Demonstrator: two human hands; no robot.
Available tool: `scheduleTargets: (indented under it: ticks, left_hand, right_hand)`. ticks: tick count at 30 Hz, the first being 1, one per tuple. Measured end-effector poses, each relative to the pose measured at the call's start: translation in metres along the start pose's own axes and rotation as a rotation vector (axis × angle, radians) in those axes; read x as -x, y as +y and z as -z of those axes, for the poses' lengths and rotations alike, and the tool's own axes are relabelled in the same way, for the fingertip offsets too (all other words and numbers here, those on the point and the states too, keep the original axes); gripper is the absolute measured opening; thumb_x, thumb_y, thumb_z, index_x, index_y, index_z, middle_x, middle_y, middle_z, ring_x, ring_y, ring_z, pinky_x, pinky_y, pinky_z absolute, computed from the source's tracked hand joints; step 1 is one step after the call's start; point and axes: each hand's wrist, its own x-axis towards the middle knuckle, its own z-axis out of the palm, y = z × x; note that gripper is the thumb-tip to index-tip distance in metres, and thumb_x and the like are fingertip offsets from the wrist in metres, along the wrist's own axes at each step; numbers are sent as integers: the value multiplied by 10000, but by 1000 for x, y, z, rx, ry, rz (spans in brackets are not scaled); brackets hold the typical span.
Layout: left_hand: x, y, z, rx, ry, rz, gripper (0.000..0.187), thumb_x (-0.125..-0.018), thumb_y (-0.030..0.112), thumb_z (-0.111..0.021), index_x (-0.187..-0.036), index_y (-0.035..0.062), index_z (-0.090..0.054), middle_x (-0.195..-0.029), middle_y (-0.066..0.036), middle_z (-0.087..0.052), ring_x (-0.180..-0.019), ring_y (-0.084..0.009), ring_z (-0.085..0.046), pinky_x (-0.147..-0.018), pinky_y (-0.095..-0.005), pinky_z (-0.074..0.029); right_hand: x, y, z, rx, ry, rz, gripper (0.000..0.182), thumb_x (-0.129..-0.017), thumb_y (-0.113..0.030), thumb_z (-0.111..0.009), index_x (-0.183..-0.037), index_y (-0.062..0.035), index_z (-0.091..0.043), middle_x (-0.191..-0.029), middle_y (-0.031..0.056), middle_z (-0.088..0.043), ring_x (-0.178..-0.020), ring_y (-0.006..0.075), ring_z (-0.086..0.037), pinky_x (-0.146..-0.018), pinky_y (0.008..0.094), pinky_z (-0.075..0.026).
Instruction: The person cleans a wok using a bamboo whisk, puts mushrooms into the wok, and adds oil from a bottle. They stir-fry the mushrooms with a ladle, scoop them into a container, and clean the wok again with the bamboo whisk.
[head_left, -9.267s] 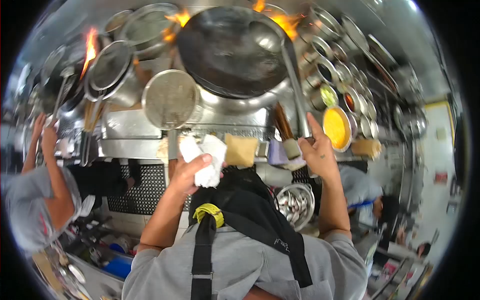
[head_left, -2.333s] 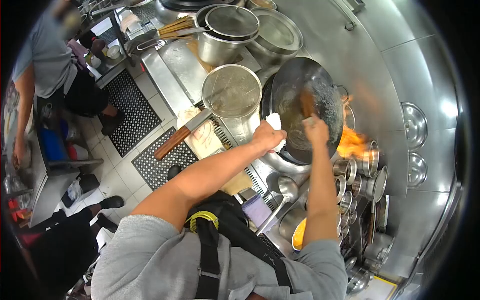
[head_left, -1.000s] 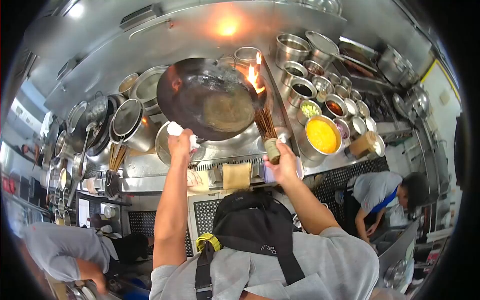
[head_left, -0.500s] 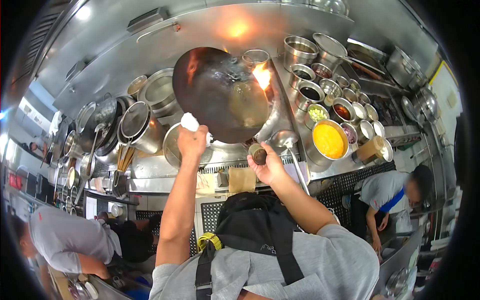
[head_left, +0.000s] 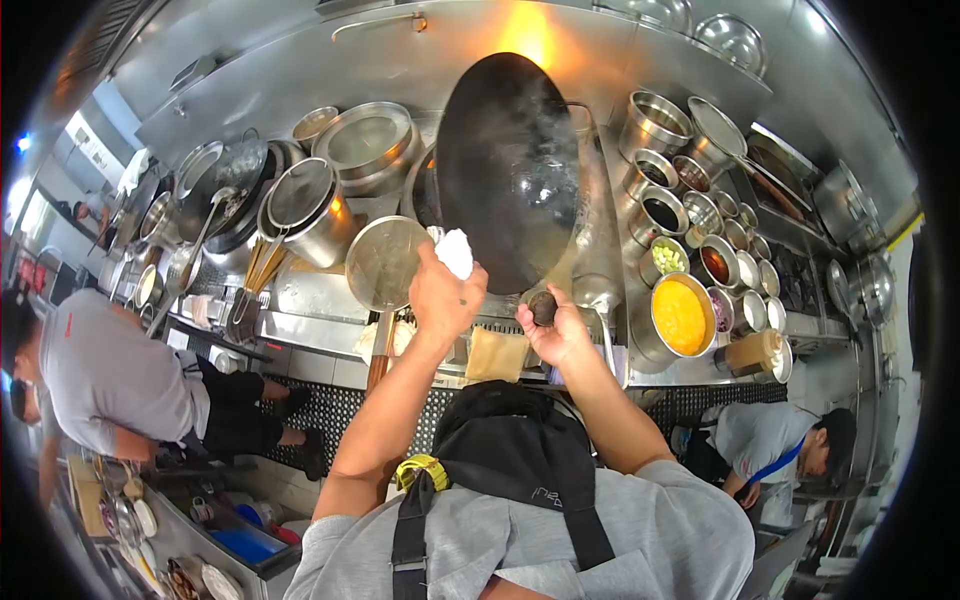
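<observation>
A large dark wok (head_left: 508, 170) is tilted steeply over the stove, with steam or smoke over its inside and some liquid near its lower right edge. My left hand (head_left: 446, 292) is closed on a white cloth (head_left: 455, 254) at the wok's left edge. My right hand (head_left: 556, 330) grips the round-ended wok handle (head_left: 543, 307) below the wok. Beside my left hand lies a round strainer (head_left: 386, 262) with a wooden handle. Right of the wok, a ladle (head_left: 598, 293) rests on the counter.
Metal pots and sauce containers stand at right, among them a pot of yellow liquid (head_left: 682, 315). More pots (head_left: 310, 215) and wooden sticks are at left. Flame light shows on the back wall. One co-worker (head_left: 130, 375) is at left, another (head_left: 775, 450) at right.
The wok has swung to the right and tilted more steeply, with both hands moving along right. The flame at its right rim is gone from view. The view has shifted.
</observation>
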Motion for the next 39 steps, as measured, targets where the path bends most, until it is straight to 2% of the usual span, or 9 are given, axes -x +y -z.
scheduleTargets:
  ticks: [8,9,10,12,21,25,27,30,39]
  left_hand:
    - [28,-10,-19,106,-109,181,908,-663,268,-782,-1390,-51,-341,-1015,-284,-648,-914,-454,-653,-801,-509,-536]
    - [29,-4,-2,144,-164,182,910,-676,222,-759,-1410,-53,-298,-1034,-303,-632,-948,-446,-644,-810,-504,-530]
    - [31,-14,-19,153,-68,106,912,-679,179,-743,-1413,-69,-261,-1045,-314,-622,-957,-440,-643,-791,-496,-533]
    - [34,-15,-17,139,-1,69,773,-669,118,-738,-1297,-84,-336,-1019,-281,-612,-879,-440,-647,-733,-490,-535]
    - [39,-19,-37,145,53,25,875,-612,116,-808,-1321,-101,-342,-1009,-254,-593,-867,-412,-652,-734,-459,-547]
    - [39,-11,-27,112,25,64,871,-569,64,-774,-1317,-88,-353,-1006,-254,-598,-879,-409,-658,-732,-461,-548]
    - [36,-8,-22,130,-40,123,878,-545,68,-748,-1327,-74,-374,-1053,-261,-607,-896,-415,-662,-724,-477,-547]
    - [39,-10,-21,124,3,99,952,-598,145,-782,-1395,-82,-315,-1073,-298,-619,-882,-436,-662,-748,-492,-546]
    - [36,2,-9,63,-24,26,829,-700,195,-756,-1346,-101,-329,-1039,-307,-624,-911,-457,-651,-794,-487,-528]
  right_hand:
    - [-29,-16,27,66,-227,-111,235,-953,-250,-586,-948,-16,-566,-852,110,-621,-710,227,-584,-610,309,-538]
    - [-33,-21,27,150,-277,-117,347,-979,-292,-506,-1142,9,-564,-1071,150,-633,-893,239,-600,-958,437,-525]
    - [-69,-41,56,115,-399,-267,414,-968,-319,-533,-1170,42,-538,-1089,170,-614,-887,264,-619,-820,374,-594]
    - [-58,-41,39,-5,-176,-382,494,-917,-346,-627,-1173,64,-525,-1040,236,-597,-838,303,-647,-653,305,-611]
    - [-81,-70,46,114,-107,-429,543,-843,-281,-696,-1252,27,-516,-1199,304,-512,-879,305,-654,-647,296,-611]
    - [-78,-67,50,173,-284,-407,552,-822,-259,-690,-1265,19,-513,-1186,244,-539,-903,315,-651,-679,313,-607]
    - [-52,-55,31,163,-211,-445,383,-900,-265,-631,-1182,-13,-568,-1104,120,-606,-859,233,-567,-648,277,-557]
    - [-25,-34,18,255,-163,-177,307,-941,-257,-586,-1112,-2,-580,-986,112,-632,-761,206,-569,-581,264,-489]
    - [-11,-20,10,159,13,-138,433,-930,-349,-624,-1097,38,-525,-960,206,-600,-704,258,-615,-533,245,-560]
